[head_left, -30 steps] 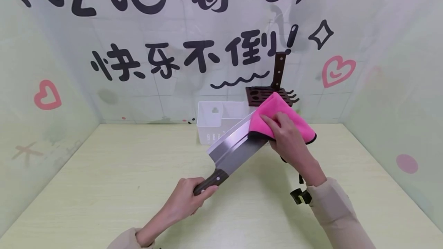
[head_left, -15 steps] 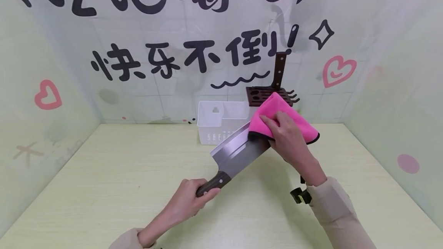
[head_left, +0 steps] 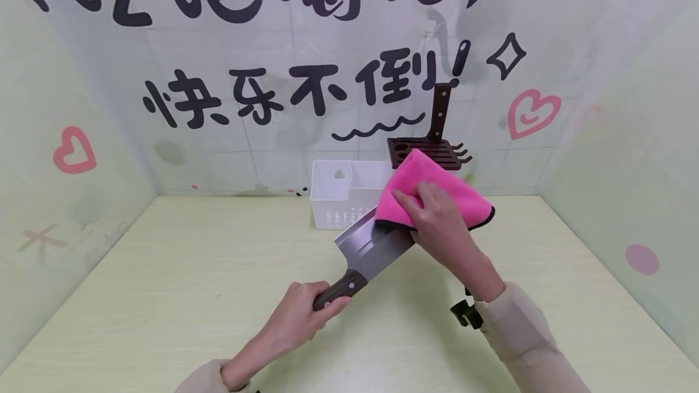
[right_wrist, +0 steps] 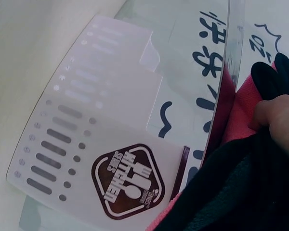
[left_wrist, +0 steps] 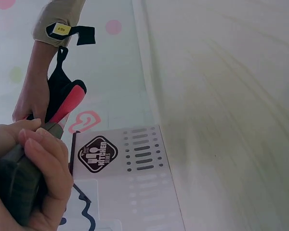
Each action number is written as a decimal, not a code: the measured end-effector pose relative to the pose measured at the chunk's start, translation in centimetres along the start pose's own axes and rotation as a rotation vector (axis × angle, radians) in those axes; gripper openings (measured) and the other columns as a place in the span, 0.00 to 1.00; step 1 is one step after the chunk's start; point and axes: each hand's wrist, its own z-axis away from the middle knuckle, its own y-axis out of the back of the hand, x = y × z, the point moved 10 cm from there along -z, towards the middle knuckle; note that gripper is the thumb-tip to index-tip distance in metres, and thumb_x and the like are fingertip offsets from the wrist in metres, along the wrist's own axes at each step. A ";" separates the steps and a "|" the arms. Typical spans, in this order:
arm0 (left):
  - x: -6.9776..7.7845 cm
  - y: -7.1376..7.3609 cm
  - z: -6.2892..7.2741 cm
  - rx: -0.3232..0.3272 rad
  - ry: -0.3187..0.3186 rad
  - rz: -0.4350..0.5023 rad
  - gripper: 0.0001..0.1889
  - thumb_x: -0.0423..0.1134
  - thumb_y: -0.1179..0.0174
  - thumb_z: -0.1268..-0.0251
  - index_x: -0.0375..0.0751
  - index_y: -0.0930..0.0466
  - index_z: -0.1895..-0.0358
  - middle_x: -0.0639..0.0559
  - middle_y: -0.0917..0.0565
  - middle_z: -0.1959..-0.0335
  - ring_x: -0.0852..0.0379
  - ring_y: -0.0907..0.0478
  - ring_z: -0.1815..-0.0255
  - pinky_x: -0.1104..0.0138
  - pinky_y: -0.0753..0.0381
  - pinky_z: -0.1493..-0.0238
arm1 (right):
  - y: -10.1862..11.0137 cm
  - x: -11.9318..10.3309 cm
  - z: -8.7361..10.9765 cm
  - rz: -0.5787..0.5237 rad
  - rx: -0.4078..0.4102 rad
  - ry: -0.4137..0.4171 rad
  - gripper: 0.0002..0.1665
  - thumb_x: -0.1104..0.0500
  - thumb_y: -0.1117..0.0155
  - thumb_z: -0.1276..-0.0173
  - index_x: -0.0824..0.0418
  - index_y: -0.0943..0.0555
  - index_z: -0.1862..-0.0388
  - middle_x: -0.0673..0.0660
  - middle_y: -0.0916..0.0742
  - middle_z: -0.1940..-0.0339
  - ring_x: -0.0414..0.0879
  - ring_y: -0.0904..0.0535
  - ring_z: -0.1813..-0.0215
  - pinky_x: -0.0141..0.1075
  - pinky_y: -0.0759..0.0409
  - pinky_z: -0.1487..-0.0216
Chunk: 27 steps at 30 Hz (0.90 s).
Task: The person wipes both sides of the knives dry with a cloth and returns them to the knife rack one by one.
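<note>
The left hand [head_left: 300, 317] is over the front half of the table [head_left: 191, 272], its fingers curled round the dark handle [head_left: 341, 288] of a cleaver [head_left: 374, 253]; the left wrist view shows that grip close up, with the fingertips folded over the handle. The cleaver is held above the middle of the table, tilted, its handle toward the front edge and its broad blade slanting up toward the back right corner. On the far part of the blade lies a pink cloth [head_left: 423, 171] with black edging, which hides the blade's end in the head view. The right hand [head_left: 441, 223] pinches the cloth and holds it against the metal; how far the fingers reach behind the blade I can't tell, as the cloth covers much of the right wrist view. Beyond the cleaver, near the middle of the table's back edge, stands a white rack [head_left: 329, 208] with a KITCHEN label [right_wrist: 127, 180]. At its right end is a brown slotted top [head_left: 428, 151], a riveted brown handle [head_left: 440, 111] standing up from it. Black lettering [head_left: 314, 70] runs across the wall behind.
</note>
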 end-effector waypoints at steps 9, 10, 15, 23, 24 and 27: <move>0.2 0.3 -0.1 0.020 -0.006 -0.048 0.17 0.50 0.43 0.43 0.42 0.27 0.82 0.61 0.36 0.92 0.73 0.42 0.93 0.75 0.42 0.93 | -0.7 -2.6 -0.4 0.018 -0.022 0.078 0.27 0.72 0.35 0.59 0.62 0.21 0.54 0.57 0.28 0.74 0.47 0.35 0.72 0.33 0.33 0.73; 0.2 0.3 -0.1 0.020 -0.005 -0.051 0.17 0.50 0.43 0.43 0.42 0.27 0.82 0.61 0.36 0.92 0.72 0.42 0.93 0.75 0.42 0.93 | -0.7 -2.8 -0.4 0.019 -0.024 0.084 0.27 0.71 0.34 0.58 0.62 0.21 0.54 0.57 0.28 0.74 0.47 0.34 0.72 0.34 0.32 0.72; 0.2 0.2 -0.2 0.014 -0.002 -0.055 0.17 0.50 0.43 0.42 0.42 0.28 0.82 0.61 0.36 0.92 0.72 0.42 0.93 0.75 0.42 0.93 | -1.0 -4.2 -0.4 0.033 -0.034 0.114 0.27 0.67 0.30 0.58 0.60 0.21 0.53 0.58 0.26 0.71 0.48 0.32 0.69 0.34 0.29 0.69; 0.3 0.2 -0.4 0.021 -0.007 -0.077 0.17 0.49 0.43 0.43 0.43 0.29 0.83 0.62 0.36 0.92 0.71 0.43 0.92 0.76 0.43 0.92 | -1.1 -6.2 -0.5 0.059 -0.054 0.167 0.25 0.65 0.33 0.52 0.58 0.22 0.51 0.57 0.25 0.70 0.47 0.31 0.68 0.33 0.29 0.70; 0.3 0.2 -0.4 0.019 -0.007 -0.077 0.17 0.49 0.43 0.43 0.43 0.29 0.83 0.61 0.36 0.92 0.71 0.43 0.92 0.76 0.43 0.92 | -1.1 -6.5 -0.4 0.067 -0.060 0.178 0.25 0.64 0.33 0.52 0.58 0.22 0.51 0.57 0.25 0.70 0.47 0.31 0.68 0.32 0.28 0.69; 0.3 0.0 -0.5 0.006 -0.008 -0.068 0.18 0.49 0.43 0.42 0.43 0.29 0.83 0.61 0.36 0.92 0.70 0.42 0.92 0.76 0.43 0.92 | -1.2 -7.1 -0.4 0.098 -0.072 0.208 0.24 0.63 0.34 0.49 0.58 0.23 0.50 0.57 0.25 0.70 0.47 0.31 0.69 0.32 0.28 0.69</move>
